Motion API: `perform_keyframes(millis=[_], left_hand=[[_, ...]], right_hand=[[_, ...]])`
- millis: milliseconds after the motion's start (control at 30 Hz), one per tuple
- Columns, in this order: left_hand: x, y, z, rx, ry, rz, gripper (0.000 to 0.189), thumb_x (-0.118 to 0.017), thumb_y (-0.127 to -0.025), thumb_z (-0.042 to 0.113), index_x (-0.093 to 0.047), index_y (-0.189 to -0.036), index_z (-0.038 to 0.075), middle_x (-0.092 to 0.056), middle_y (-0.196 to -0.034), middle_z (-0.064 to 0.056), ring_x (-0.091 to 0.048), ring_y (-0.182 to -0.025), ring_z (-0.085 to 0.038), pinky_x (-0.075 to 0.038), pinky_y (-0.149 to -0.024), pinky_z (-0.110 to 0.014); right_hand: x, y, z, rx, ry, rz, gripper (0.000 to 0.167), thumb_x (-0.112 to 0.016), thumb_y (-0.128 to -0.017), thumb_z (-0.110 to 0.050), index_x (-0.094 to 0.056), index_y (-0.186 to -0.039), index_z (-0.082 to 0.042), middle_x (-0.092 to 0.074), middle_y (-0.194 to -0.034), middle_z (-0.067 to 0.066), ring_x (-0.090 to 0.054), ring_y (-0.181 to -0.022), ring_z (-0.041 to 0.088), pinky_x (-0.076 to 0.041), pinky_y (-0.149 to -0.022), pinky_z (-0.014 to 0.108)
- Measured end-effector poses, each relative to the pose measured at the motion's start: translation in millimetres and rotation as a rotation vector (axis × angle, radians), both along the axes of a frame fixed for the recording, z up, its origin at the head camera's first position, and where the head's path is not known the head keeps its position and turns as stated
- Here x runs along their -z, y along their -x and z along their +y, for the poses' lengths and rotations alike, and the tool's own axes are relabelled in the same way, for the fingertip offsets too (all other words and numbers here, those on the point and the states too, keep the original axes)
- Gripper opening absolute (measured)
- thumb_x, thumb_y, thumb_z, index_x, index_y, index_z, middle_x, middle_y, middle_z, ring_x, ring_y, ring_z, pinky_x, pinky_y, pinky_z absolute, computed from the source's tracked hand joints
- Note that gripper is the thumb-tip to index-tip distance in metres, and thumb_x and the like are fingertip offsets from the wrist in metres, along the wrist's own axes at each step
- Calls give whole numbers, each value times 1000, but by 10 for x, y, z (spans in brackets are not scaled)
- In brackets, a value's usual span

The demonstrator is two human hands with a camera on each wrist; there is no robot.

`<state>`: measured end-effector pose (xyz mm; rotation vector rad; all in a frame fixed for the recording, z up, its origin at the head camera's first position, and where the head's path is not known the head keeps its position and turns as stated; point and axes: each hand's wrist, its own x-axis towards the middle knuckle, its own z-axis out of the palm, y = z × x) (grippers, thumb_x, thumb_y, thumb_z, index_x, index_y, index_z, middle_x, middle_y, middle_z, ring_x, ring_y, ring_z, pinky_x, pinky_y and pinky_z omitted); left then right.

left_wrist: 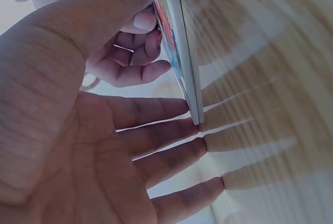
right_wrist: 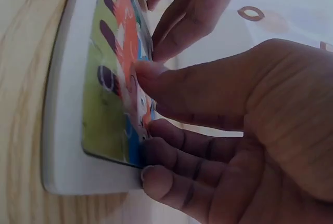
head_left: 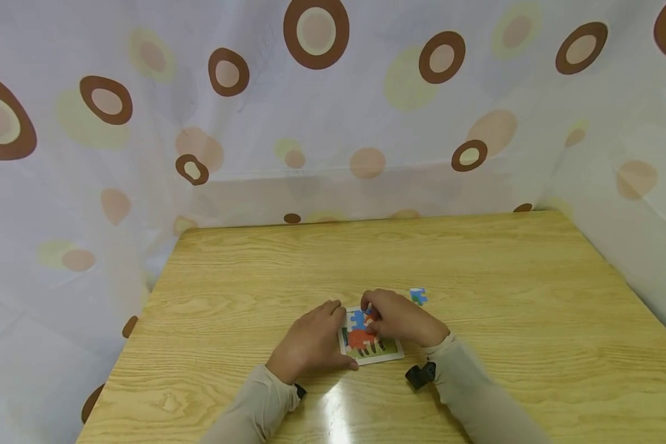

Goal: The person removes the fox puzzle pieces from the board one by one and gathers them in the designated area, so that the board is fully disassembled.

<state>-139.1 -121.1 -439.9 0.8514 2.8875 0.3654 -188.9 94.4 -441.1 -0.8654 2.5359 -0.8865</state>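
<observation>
A pale cloth (head_left: 333,117) printed with brown rings and peach and yellow-green blobs hangs behind the work and down both sides. In front of it lies the wood-grain tabletop (head_left: 255,265), with a bright glare patch near its front edge. Two light sleeves (head_left: 474,388) reach in from the bottom, one on each side of the glare.

The left hand (head_left: 313,342) lies along the left side of a white-framed puzzle board (head_left: 382,359). Its grip is spread wide: the fingers are straight, their tips down by the board's far left corner, and the thumb stretches along the near edge. The right hand (head_left: 402,317) bends over the board's upper right part, its thumb on the picture and its other fingers curled at the border; I cannot tell whether that grip pinches a piece.

The board rests flat on the tabletop between the two hands. Its picture shows an orange animal (head_left: 361,339) with dark legs on green, with blue above, and pale gaps beside a blue knobbed part at the upper left. Just below the right cuff sits a black wrist device (head_left: 420,375). Smallest is a loose puzzle piece (head_left: 419,296), blue with white and green, on the tabletop just beyond the right hand, apart from the board
</observation>
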Motion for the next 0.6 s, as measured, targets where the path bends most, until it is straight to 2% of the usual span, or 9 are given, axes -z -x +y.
perform_keyframes(millis=[133,267,400,600], left_hand=[[1,18,5,-2,24,15,92,-89,-73,60,-58,-136,2,-54,-147,-17,-51,-138,-31,-46,-110,-42],[-6,46,8,-4,44,35,92,-88,-73,62,-58,-136,3,-55,-148,-16,-51,-138,-29,-46,-109,-42],[-6,45,6,-12,39,13,93,-89,-73,61,-57,-137,3,-53,-149,-16,-50,-138,-29,-46,-109,-43],[19,14,9,-11,29,-17,92,-89,-73,60,-56,-137,3,-52,-150,-16,-49,-139,-31,-46,-109,-45]], right_hand=[[-8,-26,-22,37,-11,-11,19,-71,-94,-1,-61,-110,-2,-56,-86,1,-54,-69,14,-47,-62,31],[-8,-29,-27,51,-16,21,17,-71,-94,-2,-59,-107,-4,-54,-89,2,-51,-71,15,-46,-63,30],[2,-33,-32,53,-32,59,17,-71,-92,0,-57,-101,-6,-50,-90,3,-47,-73,17,-42,-64,31],[-6,-53,-33,80,-45,21,18,-74,-93,-2,-60,-103,-4,-54,-89,3,-50,-73,16,-45,-65,32]])
